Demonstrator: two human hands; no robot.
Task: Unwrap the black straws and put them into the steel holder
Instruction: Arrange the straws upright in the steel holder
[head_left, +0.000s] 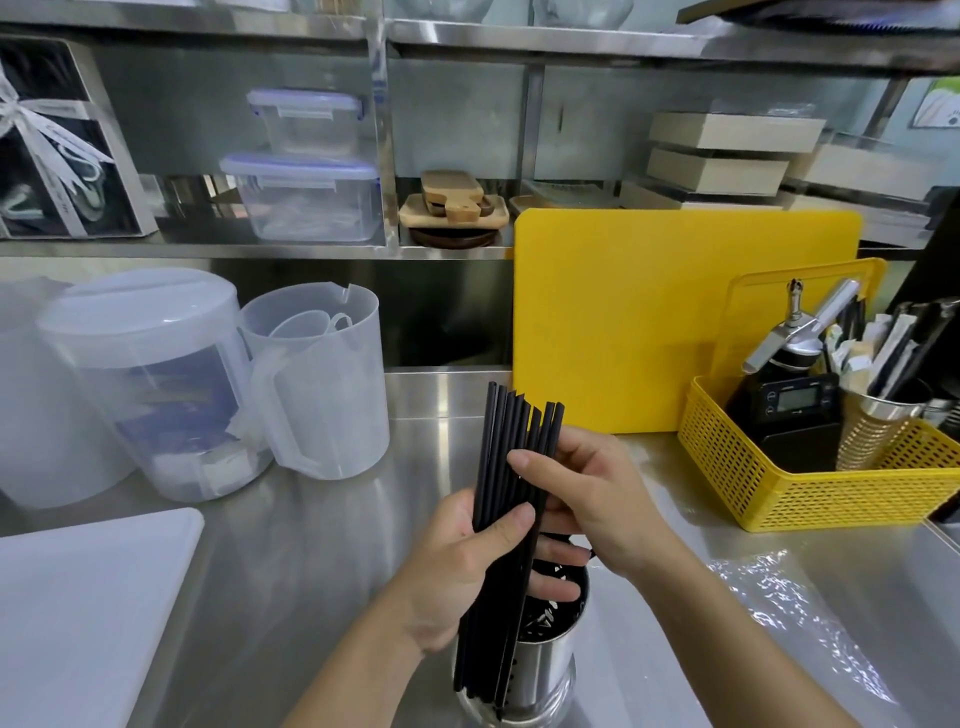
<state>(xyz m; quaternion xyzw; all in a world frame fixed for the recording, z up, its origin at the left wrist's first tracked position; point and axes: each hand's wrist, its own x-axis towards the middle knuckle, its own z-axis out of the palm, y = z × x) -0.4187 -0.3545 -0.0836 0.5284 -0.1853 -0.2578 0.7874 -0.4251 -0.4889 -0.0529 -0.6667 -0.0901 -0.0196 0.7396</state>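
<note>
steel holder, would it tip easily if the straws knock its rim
Possibly. The holder is tall and narrow, so a sideways knock high up could rock it. It stands on smooth steel counter, so it may slide instead. The straws look light, so knocks should be weak.

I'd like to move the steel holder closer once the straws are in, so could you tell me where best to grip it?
Grip the steel holder around its smooth lower wall, coming from the right side. It stands upright and round, so a hand can wrap it. The bundle of black straws, held by the left hand, hangs down across its left front, and the right hand hovers above the rim.
</note>
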